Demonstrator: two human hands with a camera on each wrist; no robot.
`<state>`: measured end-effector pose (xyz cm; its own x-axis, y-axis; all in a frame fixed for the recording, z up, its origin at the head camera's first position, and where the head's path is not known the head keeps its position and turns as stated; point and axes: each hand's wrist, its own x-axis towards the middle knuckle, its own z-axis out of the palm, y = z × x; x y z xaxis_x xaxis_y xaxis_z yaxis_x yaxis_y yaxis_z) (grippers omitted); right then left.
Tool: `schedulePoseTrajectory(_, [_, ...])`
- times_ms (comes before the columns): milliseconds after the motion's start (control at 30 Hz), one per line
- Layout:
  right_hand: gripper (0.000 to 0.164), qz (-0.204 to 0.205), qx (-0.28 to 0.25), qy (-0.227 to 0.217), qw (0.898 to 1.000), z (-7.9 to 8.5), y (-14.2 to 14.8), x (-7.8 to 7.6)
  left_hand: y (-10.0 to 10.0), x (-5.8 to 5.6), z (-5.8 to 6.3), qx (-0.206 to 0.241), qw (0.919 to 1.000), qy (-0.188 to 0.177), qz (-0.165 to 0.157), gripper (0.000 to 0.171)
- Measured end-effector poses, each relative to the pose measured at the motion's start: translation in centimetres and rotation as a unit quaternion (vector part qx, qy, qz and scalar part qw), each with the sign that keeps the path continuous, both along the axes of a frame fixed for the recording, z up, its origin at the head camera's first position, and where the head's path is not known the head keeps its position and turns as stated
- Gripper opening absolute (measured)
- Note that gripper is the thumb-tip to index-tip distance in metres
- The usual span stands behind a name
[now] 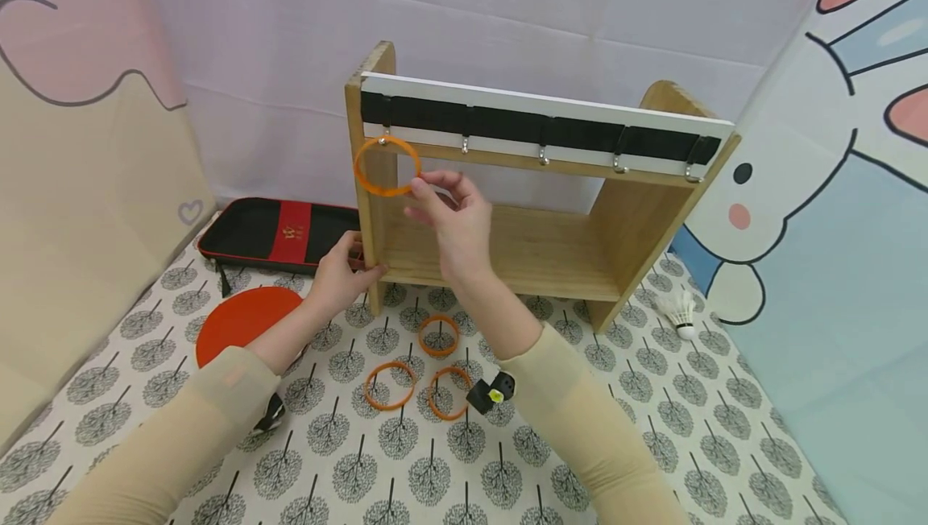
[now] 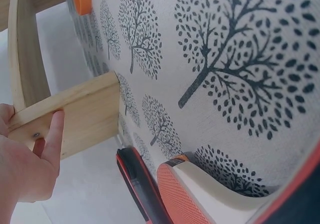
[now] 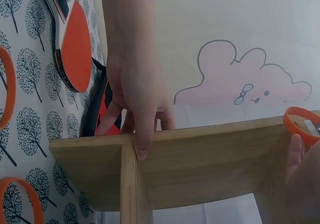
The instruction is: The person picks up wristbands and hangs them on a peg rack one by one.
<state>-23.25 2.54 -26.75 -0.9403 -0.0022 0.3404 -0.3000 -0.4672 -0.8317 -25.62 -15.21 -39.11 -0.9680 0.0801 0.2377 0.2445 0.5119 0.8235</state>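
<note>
Smooth wooden rack (image 1: 554,255), shiny metal hooks (image 1: 544,156), plastic-looking orange ring (image 1: 388,192)

We see the rack (image 1: 565,251) standing on the surface (image 1: 725,428), the case (image 1: 329,227) to its left, the paddle (image 1: 239,316) before the case, the shuttlecock (image 1: 680,313) to the rack's right, three rings (image 1: 438,353) lying before the rack, and a fourth ring (image 1: 384,192) at its leftmost hook (image 1: 387,129).

Head view from above, facing forward and down, whole wooden rack (image 1: 558,255) visible, wrist views close, turned sideways, both sharing the left hand (image 2: 31,166)
</note>
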Motion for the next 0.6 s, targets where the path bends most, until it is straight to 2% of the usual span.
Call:
schedulePoseTrajectory(333, [0.018, 0.031, 0.101, 0.045, 0.993, -0.7, 2.6, 1.6, -0.2, -0.1, -0.6, -0.001, 0.9999, 0.01, 0.002, 0.053])
schedulePoseTrajectory(500, [0.022, 0.031, 0.175, 0.056, 0.983, -1.4, 4.7, 2.5, -0.1, -0.2, -0.7, -0.012, 0.9996, 0.024, 0.005, 0.051])
schedulePoseTrajectory(600, [0.023, 0.026, 0.232, 0.062, 0.97, -2.3, 6.4, 3.0, 0.1, -0.2, -0.6, -0.019, 0.9992, 0.035, 0.006, 0.048])
